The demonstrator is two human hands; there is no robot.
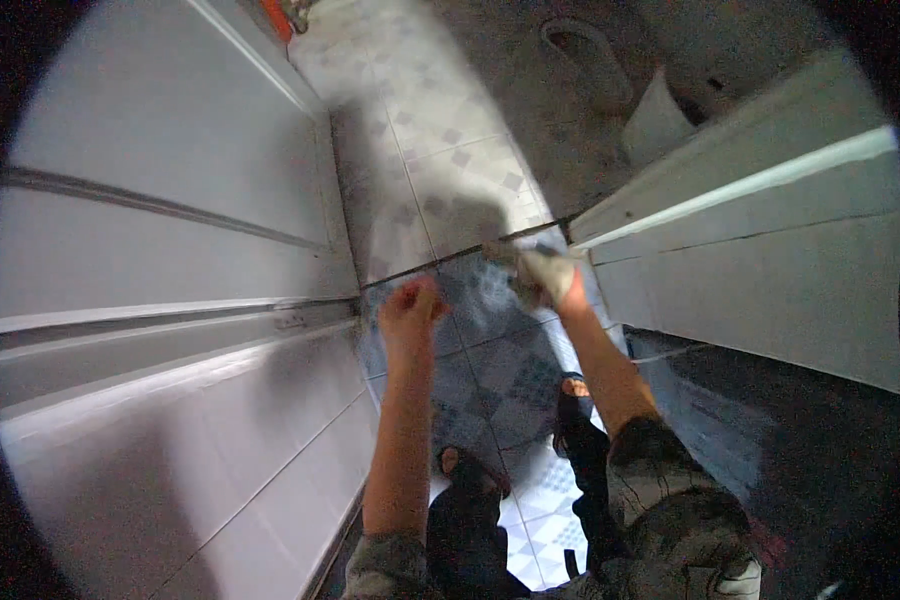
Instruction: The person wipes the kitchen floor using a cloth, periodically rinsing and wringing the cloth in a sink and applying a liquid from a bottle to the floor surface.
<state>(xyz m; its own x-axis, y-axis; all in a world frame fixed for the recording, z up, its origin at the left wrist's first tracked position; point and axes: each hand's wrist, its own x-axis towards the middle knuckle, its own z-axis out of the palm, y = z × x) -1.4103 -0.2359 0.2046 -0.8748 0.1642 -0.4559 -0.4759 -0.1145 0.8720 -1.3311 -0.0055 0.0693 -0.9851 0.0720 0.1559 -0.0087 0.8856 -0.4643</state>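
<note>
My left hand [412, 304] is raised over the tiled floor beside the left door frame, with its fingers curled. It is blurred, and whether anything small is between the fingers cannot be made out. My right hand [544, 277] is further right, near the right side of the doorway. Something pale and greyish covers or fills it, perhaps a glove or a cloth; motion blur hides which. The two hands are apart. Below them are my dark-trousered legs and my feet in open footwear, standing on patterned floor tiles [484, 360].
A white panelled door [172, 150] stands at the left, above a tiled wall [270, 450]. A dark threshold line [401, 276] crosses the floor. On the right is a pale ledge [742, 191]. A whitish pointed object [656, 116] lies beyond it, and something orange [276, 19] shows at the top.
</note>
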